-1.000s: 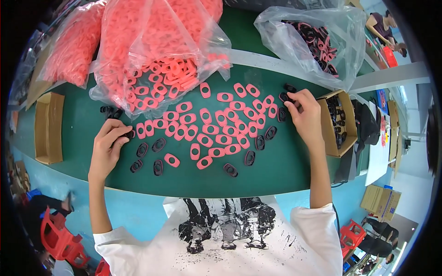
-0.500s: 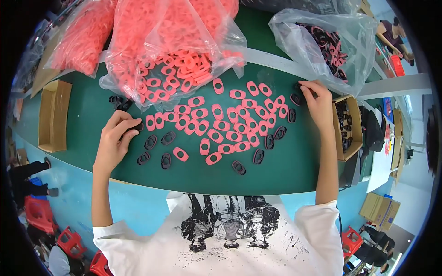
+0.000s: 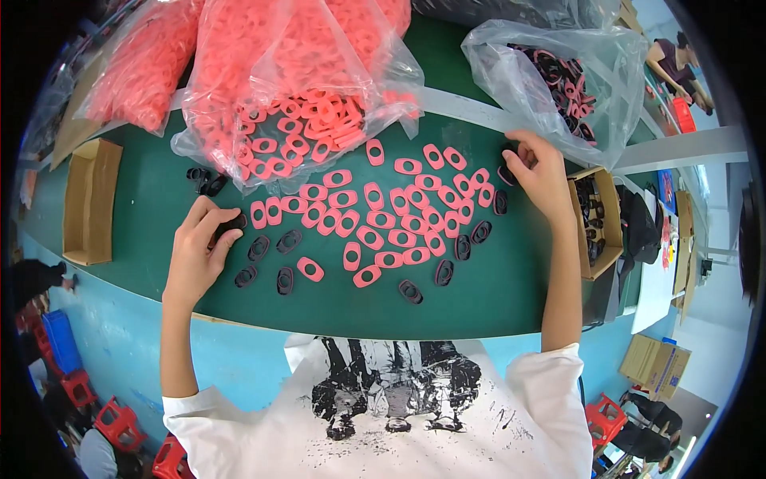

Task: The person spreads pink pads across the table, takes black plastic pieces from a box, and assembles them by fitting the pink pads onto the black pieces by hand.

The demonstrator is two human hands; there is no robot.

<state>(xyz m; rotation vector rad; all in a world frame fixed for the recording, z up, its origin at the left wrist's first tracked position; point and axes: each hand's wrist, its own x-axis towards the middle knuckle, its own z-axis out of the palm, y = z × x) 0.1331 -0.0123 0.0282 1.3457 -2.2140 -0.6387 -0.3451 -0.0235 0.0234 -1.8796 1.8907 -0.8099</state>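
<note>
Head view: clear bag (image 3: 405, 72) holds pink pieces (image 3: 323, 112), carton (image 3: 611, 219) black parts (image 3: 591, 209).

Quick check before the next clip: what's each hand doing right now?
Left hand: closed, pinching a dark piece.
Right hand: thumb and forefinger at another dark piece; whether gripped cannot be told.

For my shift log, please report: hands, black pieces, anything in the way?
Left hand: pinching a black piece. Right hand: at another, grip unclear. Pink pieces spread between hands, apparently not blocking.
</note>
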